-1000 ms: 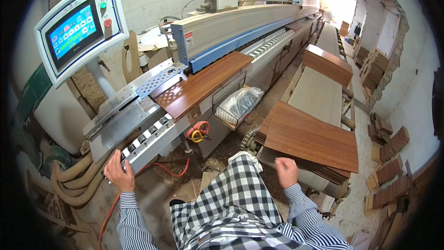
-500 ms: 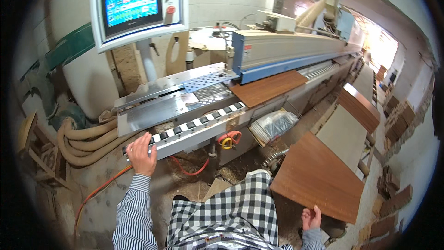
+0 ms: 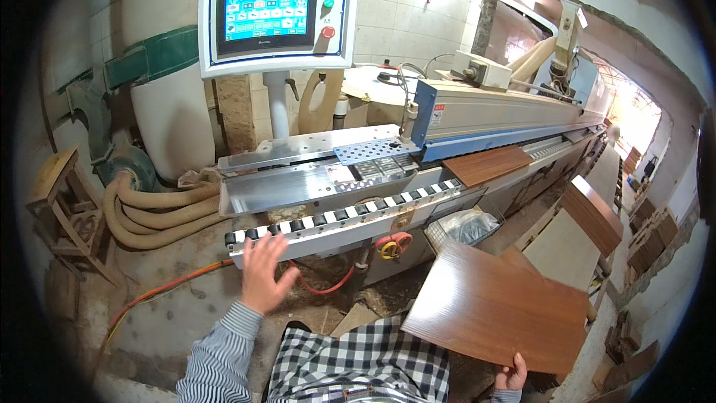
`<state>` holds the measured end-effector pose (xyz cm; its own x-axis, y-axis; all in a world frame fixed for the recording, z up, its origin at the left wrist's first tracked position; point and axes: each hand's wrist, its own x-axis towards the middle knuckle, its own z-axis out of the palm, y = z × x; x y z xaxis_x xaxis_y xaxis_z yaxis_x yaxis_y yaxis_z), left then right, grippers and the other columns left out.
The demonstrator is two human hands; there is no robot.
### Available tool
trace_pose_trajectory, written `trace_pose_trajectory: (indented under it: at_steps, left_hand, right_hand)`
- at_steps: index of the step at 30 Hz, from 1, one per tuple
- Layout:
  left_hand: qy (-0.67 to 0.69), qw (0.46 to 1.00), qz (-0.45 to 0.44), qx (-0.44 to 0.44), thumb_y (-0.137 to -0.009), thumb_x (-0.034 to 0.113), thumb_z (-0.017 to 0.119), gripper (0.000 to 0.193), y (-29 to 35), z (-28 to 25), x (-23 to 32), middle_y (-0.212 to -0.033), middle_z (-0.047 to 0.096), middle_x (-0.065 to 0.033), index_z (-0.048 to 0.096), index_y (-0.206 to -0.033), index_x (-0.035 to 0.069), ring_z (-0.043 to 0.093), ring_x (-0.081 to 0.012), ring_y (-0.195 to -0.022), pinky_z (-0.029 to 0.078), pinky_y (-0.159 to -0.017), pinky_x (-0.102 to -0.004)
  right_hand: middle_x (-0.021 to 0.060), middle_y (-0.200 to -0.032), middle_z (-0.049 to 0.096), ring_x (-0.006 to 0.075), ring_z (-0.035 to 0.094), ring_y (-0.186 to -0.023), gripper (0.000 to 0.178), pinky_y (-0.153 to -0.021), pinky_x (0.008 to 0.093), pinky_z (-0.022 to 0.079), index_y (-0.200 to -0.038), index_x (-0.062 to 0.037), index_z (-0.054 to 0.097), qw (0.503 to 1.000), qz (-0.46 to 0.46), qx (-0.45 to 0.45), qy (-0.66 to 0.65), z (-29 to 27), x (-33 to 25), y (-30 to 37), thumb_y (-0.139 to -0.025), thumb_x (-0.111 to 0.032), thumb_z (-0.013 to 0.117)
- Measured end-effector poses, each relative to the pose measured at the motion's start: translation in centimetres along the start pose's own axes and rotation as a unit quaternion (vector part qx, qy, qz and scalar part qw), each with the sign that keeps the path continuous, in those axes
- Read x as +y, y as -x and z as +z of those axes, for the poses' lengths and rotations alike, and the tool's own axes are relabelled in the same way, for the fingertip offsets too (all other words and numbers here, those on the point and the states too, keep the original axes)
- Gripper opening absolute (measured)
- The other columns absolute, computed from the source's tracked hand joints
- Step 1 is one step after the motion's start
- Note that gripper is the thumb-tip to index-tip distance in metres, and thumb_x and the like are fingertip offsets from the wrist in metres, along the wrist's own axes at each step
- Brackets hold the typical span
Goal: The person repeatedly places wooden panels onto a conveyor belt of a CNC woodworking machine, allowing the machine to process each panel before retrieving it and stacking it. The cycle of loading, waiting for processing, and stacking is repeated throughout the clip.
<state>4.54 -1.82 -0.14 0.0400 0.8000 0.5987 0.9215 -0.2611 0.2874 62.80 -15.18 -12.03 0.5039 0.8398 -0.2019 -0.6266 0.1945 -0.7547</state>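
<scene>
My right hand (image 3: 512, 373) grips the near edge of a brown wood-grain panel (image 3: 496, 306), its thumb lying over the top face. The panel is tilted, with light shining off its left part. A corner of another brown panel (image 3: 526, 261) shows behind it. My left hand (image 3: 267, 276) is open, fingers spread, at the near end of the roller rail (image 3: 335, 227); whether the fingertips touch the rail I cannot tell. Another brown panel (image 3: 488, 166) lies flat partly under the beige and blue edge banding machine (image 3: 507, 112).
A screen panel (image 3: 276, 19) with green and red buttons stands behind the machine. Beige hoses (image 3: 164, 227) curl at the left beside a wooden stand (image 3: 71, 216). Orange hose (image 3: 164, 289) crosses the floor. A wire basket (image 3: 466, 227) hangs under the rail; stacked brown panels (image 3: 593, 213) are at the right.
My right hand has raised and tilted the brown panel, shifting it left off what lies beneath. My left hand has spread its fingers. The panel in the machine has moved farther along.
</scene>
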Motion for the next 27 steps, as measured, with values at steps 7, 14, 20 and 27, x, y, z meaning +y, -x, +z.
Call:
trace_pose_trajectory:
  at_steps: [7,14,20,27]
  left_hand:
    - [0.115,0.985,0.079,-0.097,-0.078,0.056,0.072,0.078,3.5,-4.0,7.3,-0.147,0.044,-0.0125,0.049,-0.137,0.011,0.034,-0.0328,-0.140,0.022,-0.114,-0.0557]
    - [-0.030,0.998,-0.046,0.020,-0.078,0.051,0.073,0.066,7.4,-5.8,0.0,-0.135,0.055,-0.0137,0.059,-0.124,0.006,0.045,-0.0336,-0.133,0.026,-0.113,-0.0537]
    - [-0.054,0.989,-0.119,0.072,-0.078,0.048,0.073,0.064,6.3,-7.0,-3.8,-0.135,0.056,-0.0144,0.060,-0.122,0.004,0.045,-0.0341,-0.131,0.027,-0.113,-0.0515]
    - [-0.055,0.983,-0.151,0.092,-0.077,0.041,0.076,0.060,2.0,-5.3,-7.7,-0.133,0.057,-0.0156,0.061,-0.119,0.001,0.046,-0.0328,-0.132,0.027,-0.113,-0.0492]
  right_hand:
    - [0.0088,-0.101,0.067,0.0182,0.063,-0.081,0.028,-0.053,0.0269,0.049,-0.116,-0.0032,0.058,0.968,0.151,-0.198,-0.040,18.7,5.4,0.7,-0.088,-0.007,0.059]
    - [0.0036,-0.098,0.065,0.0131,0.062,-0.082,0.017,-0.063,0.0267,0.055,-0.109,-0.0067,0.061,0.893,0.283,-0.350,0.004,32.5,13.4,1.4,-0.092,-0.006,0.063]
    - [0.0074,-0.098,0.066,0.0177,0.065,-0.092,0.016,-0.078,0.0321,0.057,-0.103,-0.0040,0.061,0.846,0.361,-0.393,0.009,38.2,17.1,1.2,-0.095,-0.018,0.063]
    - [0.0206,-0.135,0.054,0.0280,0.061,-0.115,0.053,-0.099,0.0357,0.049,-0.144,0.0013,0.036,0.843,0.297,-0.436,0.110,35.7,14.1,-0.1,-0.099,-0.019,0.054]
